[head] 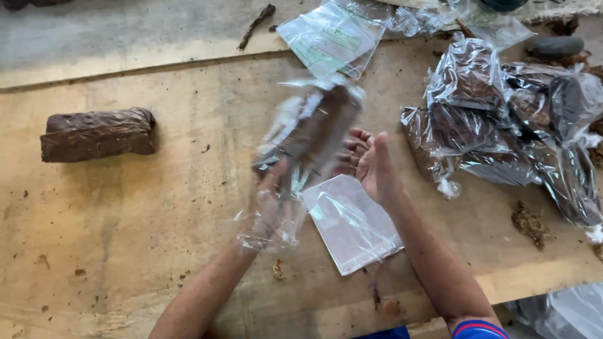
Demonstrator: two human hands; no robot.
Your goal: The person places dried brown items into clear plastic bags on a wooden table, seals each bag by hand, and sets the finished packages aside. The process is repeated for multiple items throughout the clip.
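Block: a dark brown block (323, 125) sat half inside a clear bag (295, 144), held tilted above the table (157, 207), blurred with movement.
Left hand: the left hand (273, 194) was wrapped round the lower end of the bag, seen through the plastic, fingers closed on it.
Right hand: the right hand (370, 163) stood just beside the block, palm turned in, fingers curled and loose; whether it touched the bag, I could not tell.
Flat bag: an empty clear bag (352, 226) lay on the table under the hands.
Pile: bagged blocks (502, 119) lay heaped to the right, well apart from the hands.
Bare block: one unwrapped block (97, 134) rested far left, alone.
More bags: spare bags (333, 34) lay at the far edge.
Crumbs: brown crumbs (529, 223) were scattered near the pile.
Doing it well: to my eye, the bag mouth needed keeping wide and the block sliding straight, since a crumbly corner could snag or tear thin plastic. A firm grip low on the bag looked sensible.
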